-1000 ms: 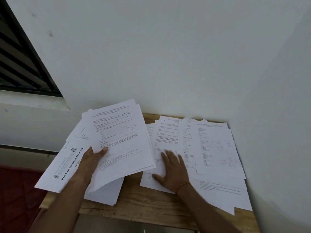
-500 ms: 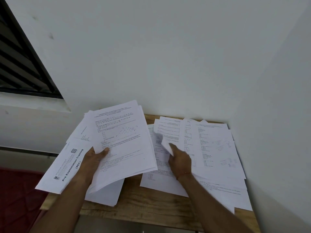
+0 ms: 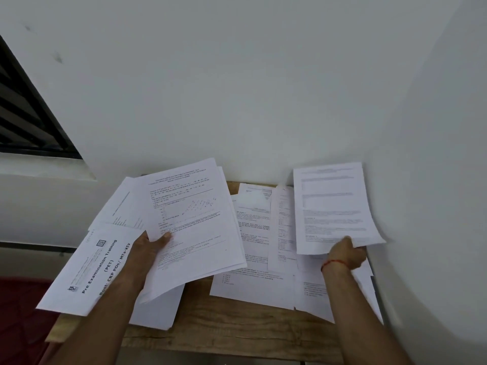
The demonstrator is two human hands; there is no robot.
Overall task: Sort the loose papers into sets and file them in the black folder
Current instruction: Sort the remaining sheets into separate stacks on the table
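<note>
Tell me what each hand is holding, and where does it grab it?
The left hand grips a stack of printed papers at its lower left edge, thumb on top. The right hand pinches one printed sheet by its bottom edge.

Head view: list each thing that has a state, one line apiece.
Left hand: grips a stack of sheets, thumb on top.
Stack of sheets: tilted, in the air.
Right hand: pinches a single sheet by its lower edge.
Single sheet: raised, clear of the spread papers.
Cover page: face up, beneath the left forearm.
Spread papers: overlapping, flat on the wooden table.
</note>
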